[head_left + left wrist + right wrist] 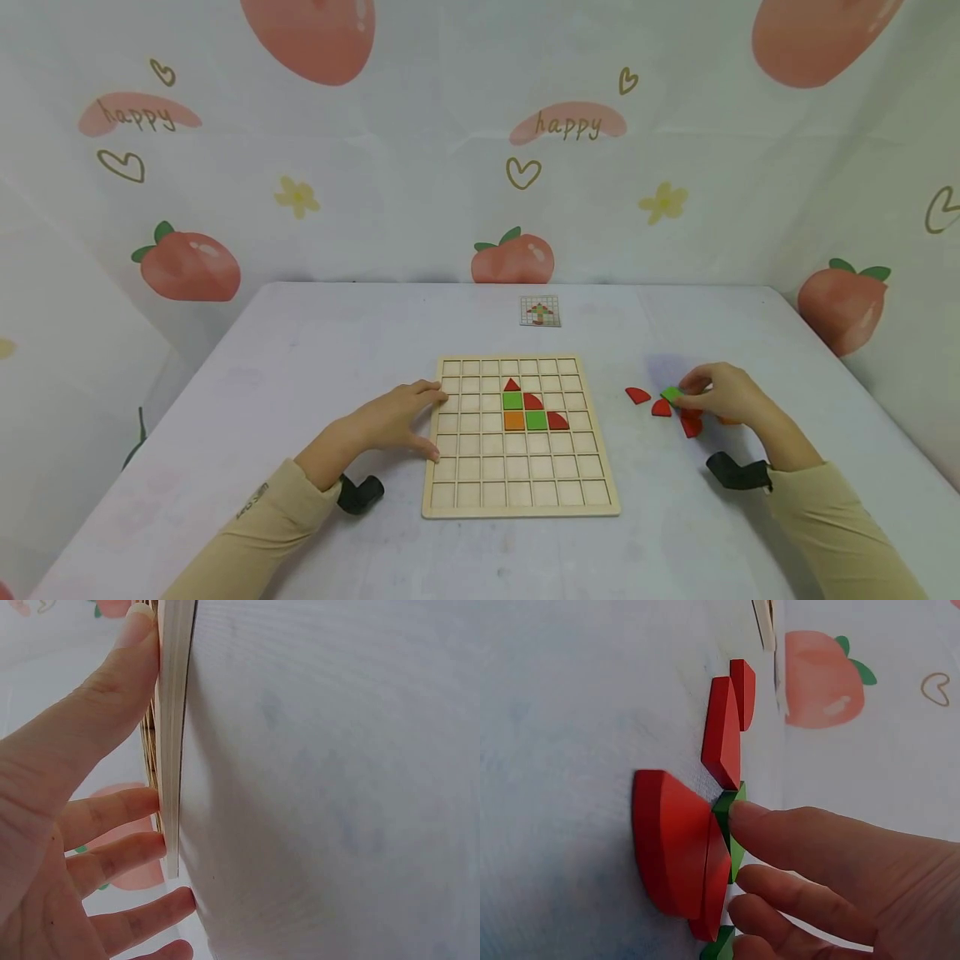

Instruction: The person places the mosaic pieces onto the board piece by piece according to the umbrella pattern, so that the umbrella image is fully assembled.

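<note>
A wooden grid board (482, 471) lies mid-table, my left hand (386, 419) resting at its left side. Thumb and fingertips touch that edge, fingers spread; the left wrist view shows the board's pale side (174, 712). Set in the grid are a red triangle (512, 385), two green squares (512, 401), an orange square (513, 421) and two red quarter-rounds (557, 421). To the right, my right hand (727, 393) pinches a green square block (671, 395) among loose pieces. Its thumb (754, 817) presses the block in the right wrist view.
Red quarter-round pieces (637, 395) lie scattered around the right hand, with an orange piece (728, 421) partly under it. Another green piece (718, 945) shows below the fingers. A small pattern card (540, 311) lies behind the board. Each wrist carries a black device (737, 472).
</note>
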Demonstrator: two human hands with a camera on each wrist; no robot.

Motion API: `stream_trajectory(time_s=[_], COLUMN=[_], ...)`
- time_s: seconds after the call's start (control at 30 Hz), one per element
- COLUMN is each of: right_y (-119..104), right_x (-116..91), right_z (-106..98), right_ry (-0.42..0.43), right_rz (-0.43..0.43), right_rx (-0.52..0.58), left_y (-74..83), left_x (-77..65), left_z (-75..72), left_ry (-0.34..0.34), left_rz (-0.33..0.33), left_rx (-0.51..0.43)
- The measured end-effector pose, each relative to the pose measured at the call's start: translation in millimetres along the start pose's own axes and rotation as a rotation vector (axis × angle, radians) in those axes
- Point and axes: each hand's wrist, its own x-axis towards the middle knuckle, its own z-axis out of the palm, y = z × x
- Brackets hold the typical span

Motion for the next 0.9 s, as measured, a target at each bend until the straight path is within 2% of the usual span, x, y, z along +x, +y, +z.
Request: stream_trajectory(time_s=[0.43,0.67,0.83,0.9], right_y=[-4.3,-6.9,-14.2,-19.0], right_x=[-0.4,-0.5,-0.7,-0.8], right_z=[1.1,0.2,-2.7,-2.8], right_ry=[-0.039,-0.018,0.002,0.015], right_rz=[0.025,-0.008,-0.016,-0.043], right_rx=[0.031,0.027,0.004,-0.005], left_y=[-0.2,0.7,0.7,0.6], left_x=[0.0,-0.6,-0.7,-0.5], left_z=[0.9,0.3,-0.8,-1.1], left_ry=[0.002,-0.001,-0.003,-0.002], left_rz=[-0.006,-0.007,-0.008,-0.002], left_rx=[-0.005,-0.007,0.003,0.009])
